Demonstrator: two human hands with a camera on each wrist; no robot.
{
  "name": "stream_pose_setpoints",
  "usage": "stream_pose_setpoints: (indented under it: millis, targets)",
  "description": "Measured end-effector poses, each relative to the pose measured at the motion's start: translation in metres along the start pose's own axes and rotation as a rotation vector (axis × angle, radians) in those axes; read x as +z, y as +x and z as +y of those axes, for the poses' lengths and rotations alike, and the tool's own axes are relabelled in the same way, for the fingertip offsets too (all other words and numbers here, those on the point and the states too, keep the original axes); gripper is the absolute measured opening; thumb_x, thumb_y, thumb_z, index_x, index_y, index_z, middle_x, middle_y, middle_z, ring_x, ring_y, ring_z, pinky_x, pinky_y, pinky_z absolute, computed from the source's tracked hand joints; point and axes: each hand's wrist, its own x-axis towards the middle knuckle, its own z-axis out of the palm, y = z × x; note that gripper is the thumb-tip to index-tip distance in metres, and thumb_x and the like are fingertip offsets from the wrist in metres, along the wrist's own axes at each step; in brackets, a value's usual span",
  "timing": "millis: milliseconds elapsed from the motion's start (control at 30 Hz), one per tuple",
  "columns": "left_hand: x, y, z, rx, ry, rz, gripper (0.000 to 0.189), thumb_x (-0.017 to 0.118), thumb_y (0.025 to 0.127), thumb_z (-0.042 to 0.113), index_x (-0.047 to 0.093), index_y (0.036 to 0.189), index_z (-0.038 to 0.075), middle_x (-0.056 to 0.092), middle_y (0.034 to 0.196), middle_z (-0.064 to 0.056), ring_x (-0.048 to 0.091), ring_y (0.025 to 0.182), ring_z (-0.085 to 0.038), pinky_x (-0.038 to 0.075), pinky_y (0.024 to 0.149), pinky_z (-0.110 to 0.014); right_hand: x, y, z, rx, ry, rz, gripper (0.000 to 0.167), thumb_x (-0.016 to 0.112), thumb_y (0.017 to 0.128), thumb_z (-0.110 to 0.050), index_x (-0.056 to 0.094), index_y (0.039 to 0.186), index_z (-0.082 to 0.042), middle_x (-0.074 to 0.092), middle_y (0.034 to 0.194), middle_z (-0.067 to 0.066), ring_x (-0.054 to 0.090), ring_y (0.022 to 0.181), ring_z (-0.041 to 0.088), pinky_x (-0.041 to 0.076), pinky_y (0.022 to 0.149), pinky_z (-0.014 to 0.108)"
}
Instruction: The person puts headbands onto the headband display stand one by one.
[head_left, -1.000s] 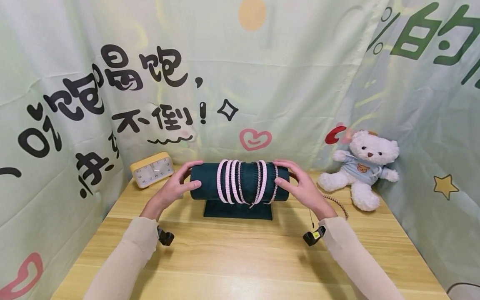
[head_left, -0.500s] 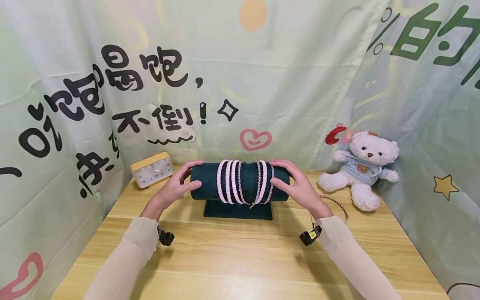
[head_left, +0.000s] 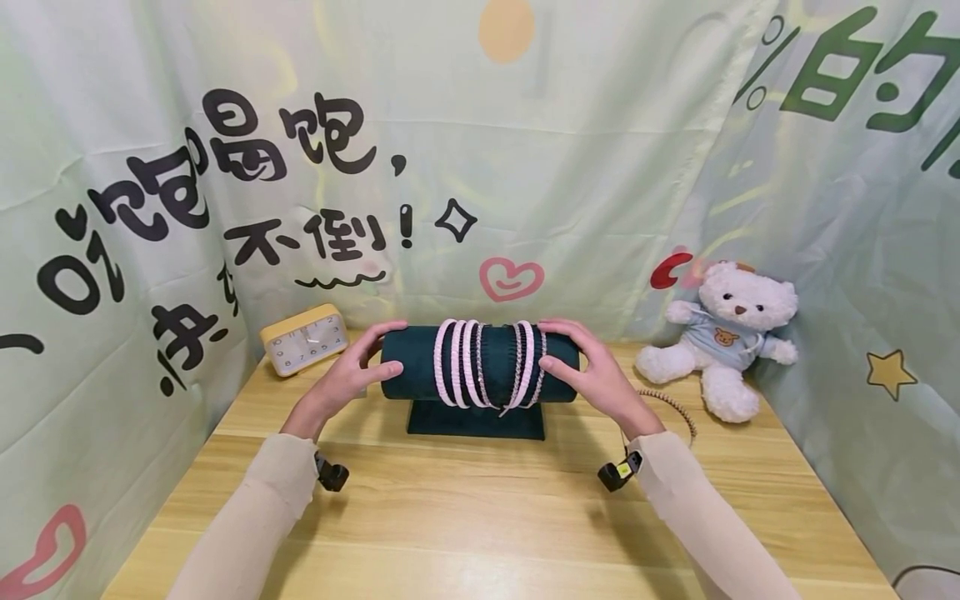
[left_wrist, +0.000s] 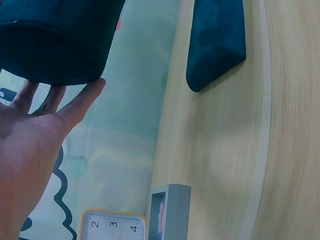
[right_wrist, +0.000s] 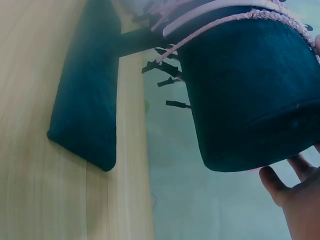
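Note:
A dark teal velvet headband stand (head_left: pixel 411 350) carries several pink and braided headbands (head_left: pixel 442 367) round its horizontal roll. My left hand (head_left: pixel 352 371) holds the roll's left end, thumb in front and fingers over the top and back. At the right part of the roll, my right hand (head_left: pixel 600 379) pinches a thin braided headband (head_left: pixel 537 392) between thumb in front and fingers behind. That braided headband (right_wrist: pixel 227 21) curves over the roll in the right wrist view, beside a thicker pale one. Dark headband ends (right_wrist: pixel 175 104) stick out under the roll.
A yellow-framed clock (head_left: pixel 307 340) stands back left, with a small grey box (left_wrist: pixel 182 212) near it in the left wrist view. To the right, a white teddy bear (head_left: pixel 723 333) sits behind a beaded headband (head_left: pixel 678 406). Printed curtains (head_left: pixel 600 167) enclose the wooden table (head_left: pixel 450 517).
My right hand has slid a little to the left along the roll, and the thin braided headband has shifted with it towards the other headbands. My left hand has stayed in place.

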Motion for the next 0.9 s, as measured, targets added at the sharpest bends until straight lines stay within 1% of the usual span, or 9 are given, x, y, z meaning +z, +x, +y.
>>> stream_pose_setpoints:
  millis: [100, 167, 267, 367, 467, 633, 800, 867, 900]
  targets:
    - [0.001, 0.000, 0.000, 0.004, -0.001, -0.001, 0.067, 0.068, 0.106, 0.023, 0.040, 0.167, 0.020, 0.027, 0.179, -0.006, 0.030, 0.160, -0.042, 0.032, 0.124, -0.070, -0.003, -0.001, 0.004, 0.007, 0.051, 0.013, 0.048, 0.070, 0.109, -0.027, 0.060, 0.156, -0.023, 0.052, 0.165, 0.002, 0.046, 0.153, 0.028, 0.034, 0.127, 0.063]
    - [0.001, 0.000, 0.000, 0.006, 0.001, 0.000, 0.067, 0.068, 0.106, 0.022, 0.040, 0.167, 0.020, 0.027, 0.179, -0.007, 0.031, 0.160, -0.042, 0.033, 0.124, -0.069, -0.006, -0.003, 0.007, 0.011, 0.092, 0.023, 0.046, 0.066, 0.111, -0.024, 0.059, 0.156, -0.020, 0.051, 0.165, 0.003, 0.046, 0.152, 0.027, 0.036, 0.126, 0.058]
    - [0.001, 0.000, -0.001, 0.004, -0.002, 0.000, 0.067, 0.068, 0.106, 0.022, 0.040, 0.167, 0.020, 0.027, 0.179, -0.006, 0.031, 0.160, -0.042, 0.032, 0.123, -0.069, -0.010, -0.006, 0.011, 0.017, 0.108, 0.040, 0.045, 0.064, 0.112, -0.022, 0.058, 0.156, -0.016, 0.052, 0.165, 0.004, 0.045, 0.152, 0.024, 0.040, 0.125, 0.042]
    - [0.001, 0.001, -0.001, 0.000, -0.006, 0.001, 0.067, 0.068, 0.106, 0.022, 0.039, 0.167, 0.020, 0.026, 0.179, -0.006, 0.030, 0.160, -0.042, 0.031, 0.124, -0.070, -0.016, -0.010, 0.016, 0.025, 0.116, 0.058, 0.045, 0.063, 0.112, -0.021, 0.058, 0.157, -0.013, 0.052, 0.164, 0.007, 0.044, 0.152, 0.023, 0.045, 0.118, 0.023]
    - [0.001, 0.001, 0.000, -0.002, -0.007, 0.000, 0.067, 0.068, 0.106, 0.023, 0.040, 0.167, 0.021, 0.026, 0.179, -0.006, 0.029, 0.161, -0.042, 0.030, 0.125, -0.070, -0.023, -0.015, 0.018, 0.036, 0.108, 0.078, 0.045, 0.062, 0.113, -0.021, 0.057, 0.157, -0.011, 0.052, 0.164, 0.012, 0.044, 0.153, 0.026, 0.046, 0.110, 0.013]
    - [0.001, 0.000, 0.000, 0.002, -0.005, -0.001, 0.067, 0.068, 0.107, 0.022, 0.039, 0.167, 0.019, 0.026, 0.179, -0.007, 0.029, 0.161, -0.042, 0.031, 0.125, -0.070, -0.040, -0.025, 0.023, 0.062, 0.060, 0.094, 0.045, 0.059, 0.114, -0.025, 0.056, 0.157, -0.011, 0.052, 0.163, 0.014, 0.046, 0.150, 0.026, 0.044, 0.107, 0.008]
    - [0.000, -0.001, 0.001, -0.001, -0.001, 0.001, 0.067, 0.067, 0.107, 0.022, 0.038, 0.167, 0.017, 0.025, 0.179, -0.008, 0.030, 0.159, -0.043, 0.032, 0.124, -0.069, -0.058, -0.037, 0.031, 0.074, 0.026, 0.106, 0.045, 0.059, 0.115, -0.026, 0.057, 0.157, -0.011, 0.055, 0.161, 0.014, 0.052, 0.142, 0.007, 0.044, 0.106, 0.008]
    - [0.001, -0.001, 0.002, -0.005, 0.000, 0.002, 0.067, 0.067, 0.107, 0.022, 0.039, 0.167, 0.018, 0.025, 0.179, -0.008, 0.030, 0.159, -0.043, 0.032, 0.124, -0.070, -0.065, -0.042, 0.035, 0.071, 0.016, 0.111, 0.044, 0.058, 0.115, -0.025, 0.057, 0.156, -0.009, 0.056, 0.160, 0.017, 0.053, 0.138, 0.001, 0.045, 0.106, 0.008]
    - [0.001, -0.001, 0.002, -0.006, -0.001, 0.001, 0.067, 0.068, 0.107, 0.023, 0.039, 0.167, 0.018, 0.025, 0.179, -0.009, 0.030, 0.160, -0.043, 0.032, 0.124, -0.070, -0.068, -0.046, 0.037, 0.074, 0.005, 0.114, 0.045, 0.058, 0.115, -0.025, 0.057, 0.156, -0.008, 0.056, 0.159, 0.018, 0.054, 0.137, 0.001, 0.046, 0.105, 0.008]
